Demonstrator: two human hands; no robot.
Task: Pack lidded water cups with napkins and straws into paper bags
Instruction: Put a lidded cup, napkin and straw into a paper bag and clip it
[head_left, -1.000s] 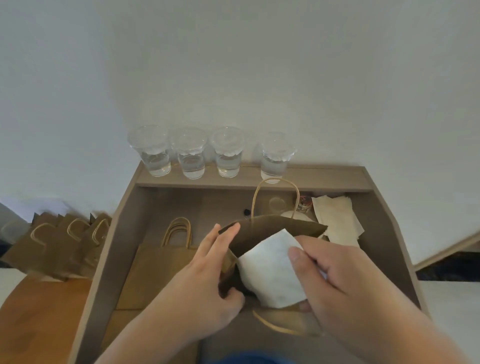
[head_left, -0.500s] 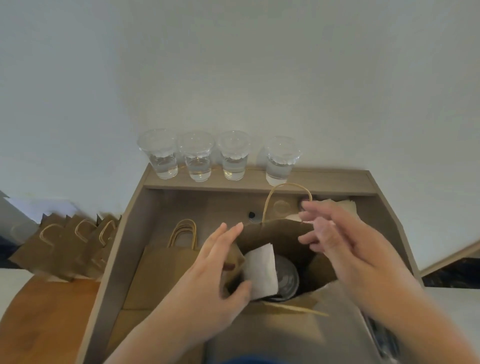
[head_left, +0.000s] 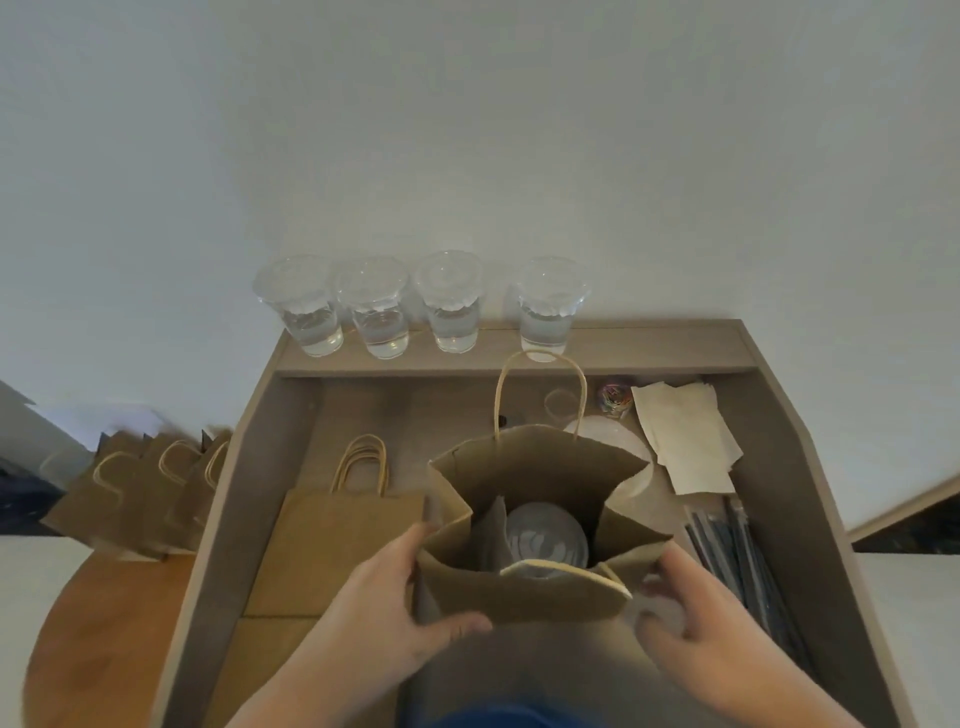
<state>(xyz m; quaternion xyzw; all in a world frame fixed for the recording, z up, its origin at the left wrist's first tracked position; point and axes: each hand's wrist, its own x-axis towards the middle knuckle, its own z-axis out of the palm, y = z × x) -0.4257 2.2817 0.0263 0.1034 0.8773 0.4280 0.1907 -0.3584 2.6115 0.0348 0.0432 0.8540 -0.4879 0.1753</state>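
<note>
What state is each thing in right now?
open bag: upright, mouth open.
bagged cup: lidded, inside open bag.
bagged napkin: upright beside bagged cup.
shelf cups: four, lidded, part-filled.
spare bags: folded flat.
straws: lying flat, outside open bag.
left hand: grips open bag's left side.
right hand: at open bag's right side, grip blurred.
</note>
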